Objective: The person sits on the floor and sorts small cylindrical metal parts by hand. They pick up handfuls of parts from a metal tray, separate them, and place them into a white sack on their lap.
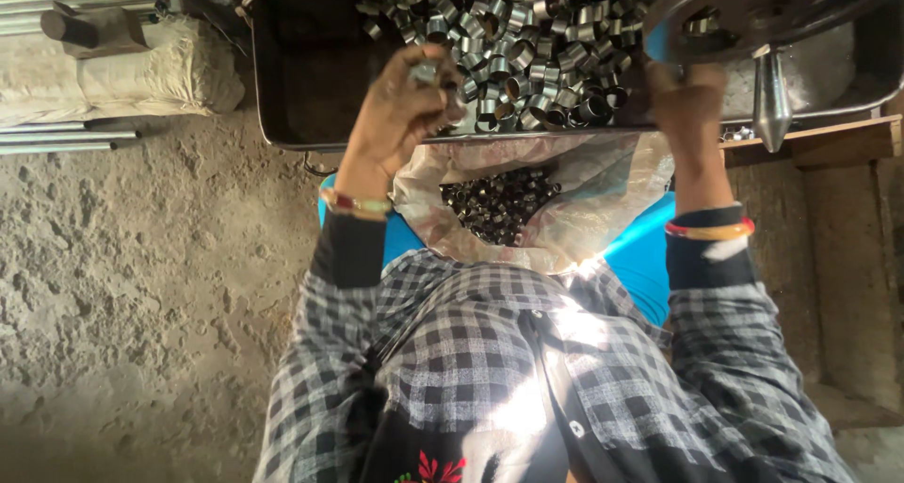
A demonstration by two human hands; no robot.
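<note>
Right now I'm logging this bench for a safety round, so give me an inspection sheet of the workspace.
Surface: a dark metal tray on a wooden bench, partly bare at its left end.
Job's things: a heap of short metal rings in the tray; more rings in an open sack below its edge.
Clutter: a pointed metal spike hangs under a dark handwheel.
Grippers: left hand pinches a ring over the tray; right hand grips the handwheel's rim.
Cables: nothing seen.
Surroundings: rough dirt floor, metal tubes and pale stuffed sacks on the left.
</note>
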